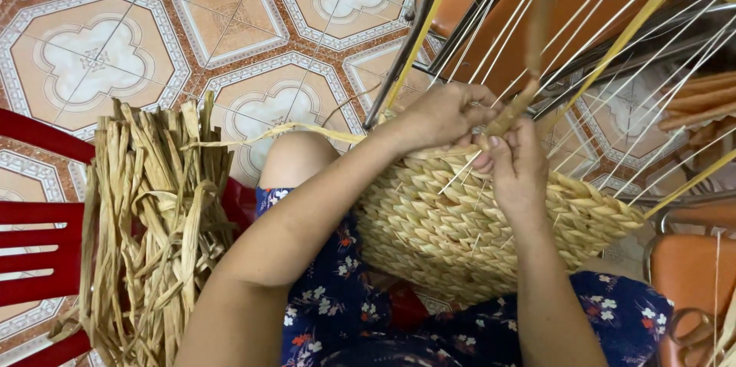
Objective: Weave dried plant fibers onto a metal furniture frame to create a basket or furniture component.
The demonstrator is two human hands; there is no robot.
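A half-woven straw basket (429, 221) rests on my lap, its thin pale upright strands (613, 52) fanning up and to the right. My left hand (441, 115) is closed at the basket's upper rim, gripping the weave and strands there. My right hand (515, 167) sits just to the right of it, fingers pinched on a twisted brown straw strand (515, 106) that rises blurred toward the top of the view. The two hands touch at the rim.
A thick bundle of dried straw strips (153, 229) lies on a red plastic chair (38, 213) at my left. Orange seats with metal frames (690, 267) stand at the right and behind. The floor is patterned tile (100, 52).
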